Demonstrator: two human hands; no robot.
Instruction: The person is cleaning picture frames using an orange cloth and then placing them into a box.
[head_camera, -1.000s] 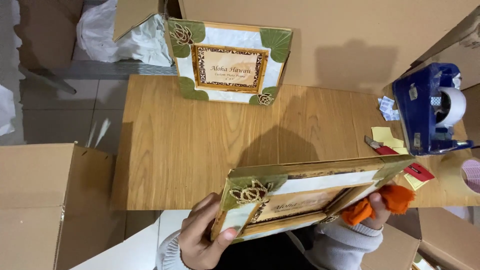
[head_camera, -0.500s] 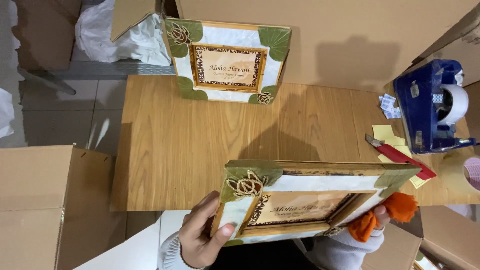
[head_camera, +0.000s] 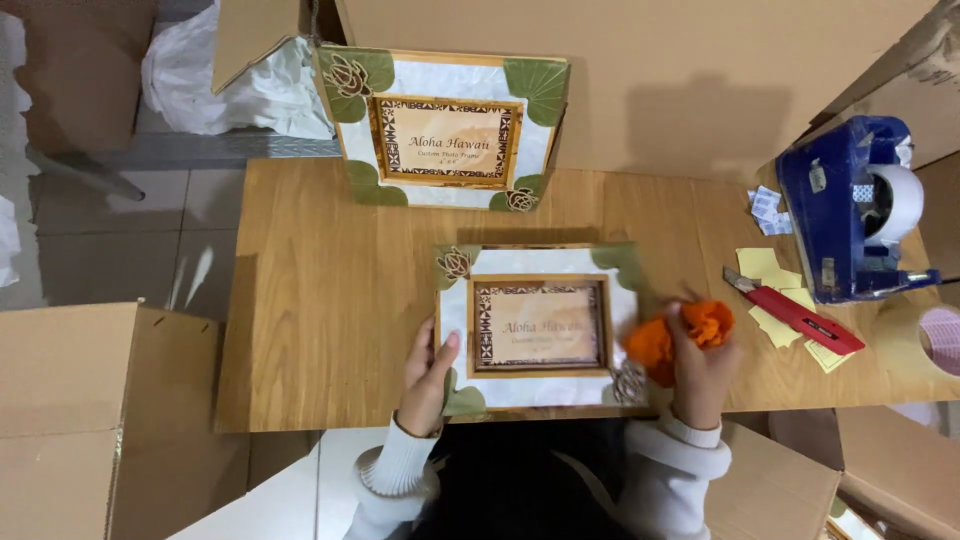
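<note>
A white picture frame (head_camera: 540, 325) with green leaf corners and a wooden inner border lies flat on the wooden table (head_camera: 320, 300), face up. My left hand (head_camera: 428, 378) holds its lower left edge, thumb on the white border. My right hand (head_camera: 698, 368) grips a crumpled orange cloth (head_camera: 685, 330) at the frame's right edge. A second matching frame (head_camera: 445, 130) stands upright at the table's far edge, leaning against a cardboard box.
A red box cutter (head_camera: 795, 312) and yellow sticky notes (head_camera: 775, 285) lie right of the frame. A blue tape dispenser (head_camera: 850, 210) stands at the far right. Open cardboard boxes (head_camera: 90, 400) flank the table. White packing paper (head_camera: 230, 80) sits behind.
The frame was held tilted above the table's near edge; now it lies flat on the table. My right hand with the orange cloth has moved up to the frame's right side.
</note>
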